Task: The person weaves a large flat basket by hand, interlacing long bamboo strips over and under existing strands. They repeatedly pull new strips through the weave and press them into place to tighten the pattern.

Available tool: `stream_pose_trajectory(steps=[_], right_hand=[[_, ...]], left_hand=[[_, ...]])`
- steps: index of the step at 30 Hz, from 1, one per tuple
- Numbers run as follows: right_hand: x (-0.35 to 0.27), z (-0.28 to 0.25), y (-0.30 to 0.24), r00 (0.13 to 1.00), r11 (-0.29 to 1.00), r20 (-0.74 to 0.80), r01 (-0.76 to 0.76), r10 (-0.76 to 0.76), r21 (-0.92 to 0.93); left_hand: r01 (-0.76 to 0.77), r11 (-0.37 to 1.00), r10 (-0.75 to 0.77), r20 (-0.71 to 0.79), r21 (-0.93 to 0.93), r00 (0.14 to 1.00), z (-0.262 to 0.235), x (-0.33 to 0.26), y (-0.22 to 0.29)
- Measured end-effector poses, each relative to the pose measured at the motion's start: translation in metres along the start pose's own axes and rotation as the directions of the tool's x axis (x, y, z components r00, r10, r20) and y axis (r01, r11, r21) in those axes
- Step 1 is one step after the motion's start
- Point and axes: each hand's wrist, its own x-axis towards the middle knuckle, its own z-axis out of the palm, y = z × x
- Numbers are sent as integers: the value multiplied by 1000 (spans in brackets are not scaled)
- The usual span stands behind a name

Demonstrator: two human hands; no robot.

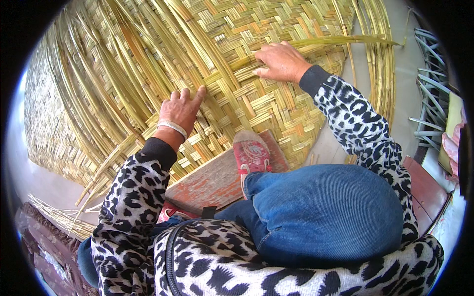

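On the woven mat (279, 106) spread far and left, the long green strip (345, 40) trailing right would best lie flat and snug, the left hand (180, 111), spread and unclenched, steadying the mat while the right hand (284, 61), its grip impossible to tell, guides it.

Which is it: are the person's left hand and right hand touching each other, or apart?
Apart. The head view shows a plain gap: part of the woven mat is visible between the left hand and the right hand.
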Motion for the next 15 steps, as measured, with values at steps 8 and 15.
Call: stream_pose_trajectory(steps=[8, 15], right_hand=[[24, -6, 5, 977, 967, 204, -115, 68, 229], [30, 3, 2, 980, 950, 184, -133, 83, 282]], left_hand=[[-5, 999, 6, 16, -53, 1000, 0, 0, -4], [-35, 997, 39, 55, -71, 998, -3, 5, -11]])
